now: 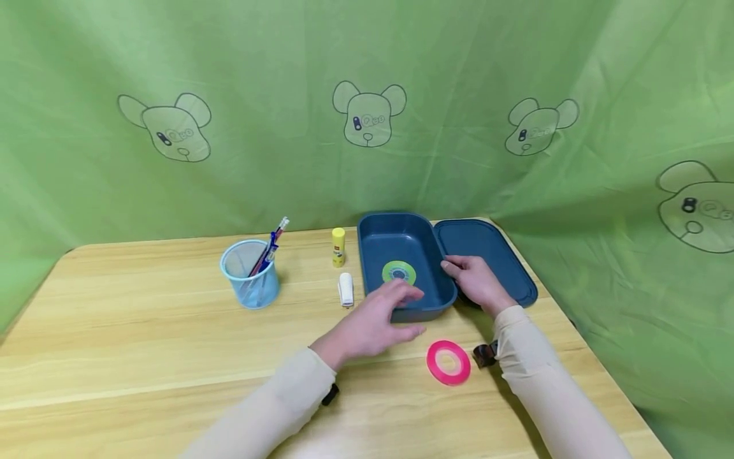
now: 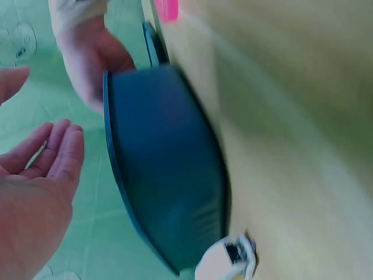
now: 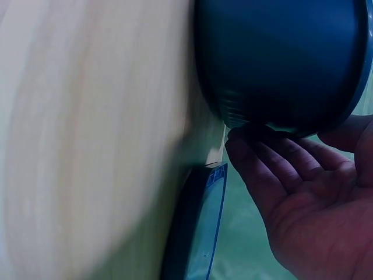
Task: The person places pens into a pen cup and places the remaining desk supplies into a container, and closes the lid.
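A dark blue plastic box (image 1: 375,255) stands uncovered with a round green roll of tape (image 1: 390,266) lying inside. My right hand (image 1: 476,280) grips the box's right wall, thumb by the rim and fingers (image 3: 297,163) along the outside. Over the front left corner of the box hovers my left hand (image 1: 373,322), its fingers spread and holding nothing. In the left wrist view the left palm (image 2: 35,186) faces the box's side (image 2: 163,151) with a gap between. The matching flat lid (image 1: 487,255) lies right of the box, partly hidden by the right hand.
A pink tape ring (image 1: 436,366) lies in front of the box. To its left are a small white item (image 1: 346,290), a yellow glue stick (image 1: 338,247) and a light blue mesh pen cup (image 1: 255,290) with several pens. A green curtain (image 1: 287,178) hangs behind the table.
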Demonstrator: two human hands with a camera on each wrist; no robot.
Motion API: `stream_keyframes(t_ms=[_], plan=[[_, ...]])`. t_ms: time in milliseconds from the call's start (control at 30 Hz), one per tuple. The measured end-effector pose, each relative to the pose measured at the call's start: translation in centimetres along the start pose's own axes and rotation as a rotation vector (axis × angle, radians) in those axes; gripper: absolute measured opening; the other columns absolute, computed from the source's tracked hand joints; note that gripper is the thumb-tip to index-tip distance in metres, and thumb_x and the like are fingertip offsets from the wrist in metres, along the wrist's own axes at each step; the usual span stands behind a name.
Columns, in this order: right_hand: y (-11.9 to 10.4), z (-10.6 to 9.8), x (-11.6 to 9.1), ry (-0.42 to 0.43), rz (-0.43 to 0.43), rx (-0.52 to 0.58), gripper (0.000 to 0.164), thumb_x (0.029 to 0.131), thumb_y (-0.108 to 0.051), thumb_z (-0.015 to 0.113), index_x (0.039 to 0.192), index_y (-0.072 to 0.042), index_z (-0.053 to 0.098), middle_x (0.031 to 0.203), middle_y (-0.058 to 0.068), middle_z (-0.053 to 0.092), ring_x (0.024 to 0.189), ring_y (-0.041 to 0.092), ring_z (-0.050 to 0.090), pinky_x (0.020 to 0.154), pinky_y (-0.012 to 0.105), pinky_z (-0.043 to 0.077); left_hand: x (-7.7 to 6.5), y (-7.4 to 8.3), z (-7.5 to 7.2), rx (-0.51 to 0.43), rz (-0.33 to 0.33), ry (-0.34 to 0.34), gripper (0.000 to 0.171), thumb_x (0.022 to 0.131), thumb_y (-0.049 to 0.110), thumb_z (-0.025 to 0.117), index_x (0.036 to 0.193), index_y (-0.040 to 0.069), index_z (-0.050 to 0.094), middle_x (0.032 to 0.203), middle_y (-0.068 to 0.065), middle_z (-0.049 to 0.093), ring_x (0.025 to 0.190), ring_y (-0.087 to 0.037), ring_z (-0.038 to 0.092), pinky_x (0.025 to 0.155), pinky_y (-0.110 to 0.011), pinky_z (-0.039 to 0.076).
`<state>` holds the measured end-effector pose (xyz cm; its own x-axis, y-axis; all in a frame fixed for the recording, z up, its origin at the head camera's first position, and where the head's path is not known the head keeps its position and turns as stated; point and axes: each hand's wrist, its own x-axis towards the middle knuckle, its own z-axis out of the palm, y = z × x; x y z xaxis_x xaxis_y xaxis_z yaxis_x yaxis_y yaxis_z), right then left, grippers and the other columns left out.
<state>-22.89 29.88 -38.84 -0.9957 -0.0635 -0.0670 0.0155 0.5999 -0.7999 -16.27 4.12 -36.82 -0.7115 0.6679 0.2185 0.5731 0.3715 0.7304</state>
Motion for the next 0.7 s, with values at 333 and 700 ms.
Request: stream_keyframes(t_ms=[333, 700], plan=[[0.1, -0.2, 0.0, -0.001, -0.004, -0.021, 0.049, 0.104, -0.022, 0.049, 0.141, 0.010, 0.044, 0.143, 0.028, 0.044, 0.133, 0.039, 0.040, 0.108, 0.051, 0.036, -0.1, 1.0, 3.4, 0.154, -0.043, -0.185, 0.059, 0.089, 0.033, 0.075, 0.137, 0.006, 0.053, 0.133, 0.000, 0.052, 0.126, -0.014, 0.044, 0.107, -0.021, 0.034], [-0.1, -0.1, -0.2, -0.006, 0.004, -0.012, 0.049, 0.104, -0.021, 0.049, 0.141, 0.010, 0.044, 0.142, 0.028, 0.045, 0.131, 0.038, 0.041, 0.106, 0.051, 0.038, 0.9, 0.9, 5.9, 0.302, -0.101, -0.219, 0.064, 0.082, 0.037, 0.080, 0.132, 0.004, 0.057, 0.120, 0.001, 0.052, 0.112, -0.012, 0.046, 0.097, -0.015, 0.039]])
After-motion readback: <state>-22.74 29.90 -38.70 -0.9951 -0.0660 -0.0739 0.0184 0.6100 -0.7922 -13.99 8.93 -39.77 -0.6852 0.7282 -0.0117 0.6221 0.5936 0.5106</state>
